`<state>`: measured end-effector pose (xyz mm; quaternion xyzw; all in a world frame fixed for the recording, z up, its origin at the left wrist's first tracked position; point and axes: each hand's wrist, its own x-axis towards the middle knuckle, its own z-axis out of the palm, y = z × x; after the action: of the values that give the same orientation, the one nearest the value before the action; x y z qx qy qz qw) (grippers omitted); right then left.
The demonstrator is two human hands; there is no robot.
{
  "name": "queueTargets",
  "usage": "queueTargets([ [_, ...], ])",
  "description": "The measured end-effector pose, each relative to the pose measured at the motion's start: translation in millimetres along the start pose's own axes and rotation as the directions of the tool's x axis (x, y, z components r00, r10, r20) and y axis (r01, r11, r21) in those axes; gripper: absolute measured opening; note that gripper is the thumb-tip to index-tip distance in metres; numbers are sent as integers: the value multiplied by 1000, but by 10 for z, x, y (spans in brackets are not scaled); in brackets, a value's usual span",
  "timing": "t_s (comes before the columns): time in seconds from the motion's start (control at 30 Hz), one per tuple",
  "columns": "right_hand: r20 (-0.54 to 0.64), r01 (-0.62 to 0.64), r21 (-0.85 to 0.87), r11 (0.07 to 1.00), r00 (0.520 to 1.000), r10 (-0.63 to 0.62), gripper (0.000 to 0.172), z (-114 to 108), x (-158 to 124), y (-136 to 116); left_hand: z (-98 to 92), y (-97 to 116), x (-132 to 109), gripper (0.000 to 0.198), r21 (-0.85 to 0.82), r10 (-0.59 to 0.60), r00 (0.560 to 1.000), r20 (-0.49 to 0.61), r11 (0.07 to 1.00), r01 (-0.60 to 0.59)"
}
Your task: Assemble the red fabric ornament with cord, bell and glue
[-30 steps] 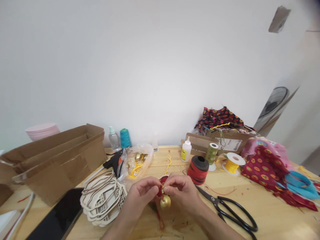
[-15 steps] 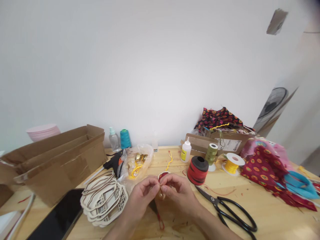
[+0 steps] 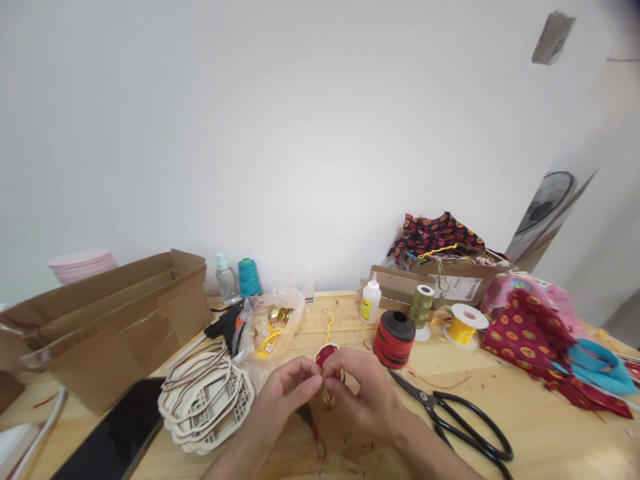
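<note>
My left hand [image 3: 293, 388] and my right hand [image 3: 364, 385] meet fingertip to fingertip above the table's front middle, both closed in a pinch. A small shiny gold bell [image 3: 328, 400] hangs just under the fingertips, by my right thumb. What my left fingertips pinch is too small to make out. Right behind the fingers lies a round dark red piece [image 3: 327, 353] with a pale rim, partly hidden by my right hand. A twisted yellow cord [image 3: 329, 323] runs back from it. Below the hands, a dark pointed tool with a red loop [image 3: 319, 441] lies on the wood.
Black-handled scissors [image 3: 465, 420] and a red ribbon roll [image 3: 394, 340] lie right. Behind stand a glue bottle [image 3: 371, 300], green thread [image 3: 423, 305] and yellow cord spool [image 3: 463, 328]. Left are wooden cutouts [image 3: 207, 407], a bag of gold bells [image 3: 275, 327], a phone [image 3: 110, 430] and a cardboard box [image 3: 125, 333].
The gold bell has shifted slightly right and shows more clearly beneath my fingers. My right fingers have moved a little, and more of the red piece is visible. The view has tilted slightly.
</note>
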<state>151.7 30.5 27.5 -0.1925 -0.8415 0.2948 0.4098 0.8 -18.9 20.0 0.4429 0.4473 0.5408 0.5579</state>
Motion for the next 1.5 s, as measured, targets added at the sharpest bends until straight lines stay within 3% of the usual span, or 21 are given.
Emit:
queueTargets([
  [0.17, -8, 111, -127, 986, 994, -113, 10, -31, 12, -11, -21, -13, 23, 15, 67, -32, 998, -60, 997, 36],
  [0.4, -52, 252, -345, 904, 957, -286, 13, -63, 23, 20, -1, 80, 21, 5, 251, 153, 984, -87, 960, -127],
  [0.6, 9, 352, -479, 804, 918, -397, 11, -62, 5, 67, -10, 69, 11, 9, 292, 181, 981, -68, 944, -154],
  [0.97, 106, 397, -467, 790, 912, -395, 21, -11, -49, 55, -18, 34, 12, 3, 240, 91, 991, -98, 969, -65],
  [1.3, 210, 464, -482, 743, 885, -416, 25, 6, -54, 59, -80, -17, -15, 5, 279, 80, 995, -66, 959, -59],
  [1.5, 205, 460, -464, 757, 887, -413, 28, 24, -58, 77, -60, -23, -6, 5, 285, 58, 996, -67, 958, -37],
])
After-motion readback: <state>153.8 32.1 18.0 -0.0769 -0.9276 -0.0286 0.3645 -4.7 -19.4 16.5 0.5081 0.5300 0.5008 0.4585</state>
